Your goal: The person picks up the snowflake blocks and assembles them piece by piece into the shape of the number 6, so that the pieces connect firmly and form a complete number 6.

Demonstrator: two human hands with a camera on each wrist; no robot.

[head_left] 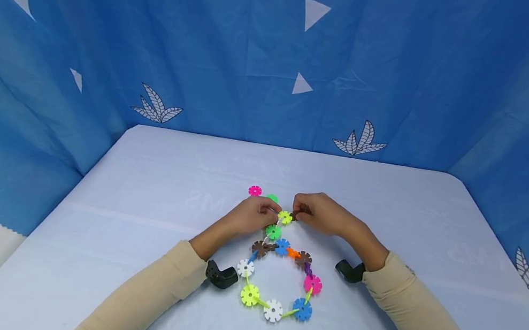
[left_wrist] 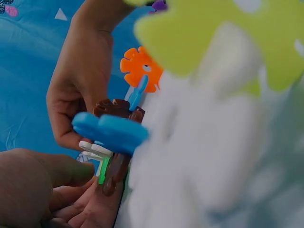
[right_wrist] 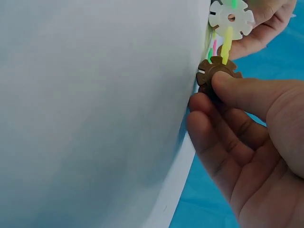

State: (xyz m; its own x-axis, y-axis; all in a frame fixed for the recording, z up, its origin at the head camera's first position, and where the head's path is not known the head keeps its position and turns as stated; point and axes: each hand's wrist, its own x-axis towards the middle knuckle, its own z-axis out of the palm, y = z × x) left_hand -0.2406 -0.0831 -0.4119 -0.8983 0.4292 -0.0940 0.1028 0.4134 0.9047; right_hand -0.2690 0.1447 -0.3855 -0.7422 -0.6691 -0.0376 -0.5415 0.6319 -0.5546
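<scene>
Toothed plastic snowflake discs are slotted together into a ring with a short chain at its far side. My left hand (head_left: 250, 216) pinches the chain at a white disc (right_wrist: 219, 18), beside a yellow disc (head_left: 285, 217). Between the thumb and fingers of my right hand (head_left: 323, 214) is a brown disc (right_wrist: 207, 72), touching the yellow disc's edge. A green disc (head_left: 273, 232) links the chain toward the ring. In the left wrist view, a blurred yellow-green disc (left_wrist: 280, 47) and white disc fill the right side.
A pink disc (head_left: 255, 191) and a partly hidden green disc (head_left: 272, 197) lie beyond my left hand. The ring's near side has a white disc (head_left: 273, 311) and a blue disc (head_left: 302, 310). Black wrist devices sit at both cuffs. A blue curtain (head_left: 257, 51) surrounds the white table (head_left: 172, 166).
</scene>
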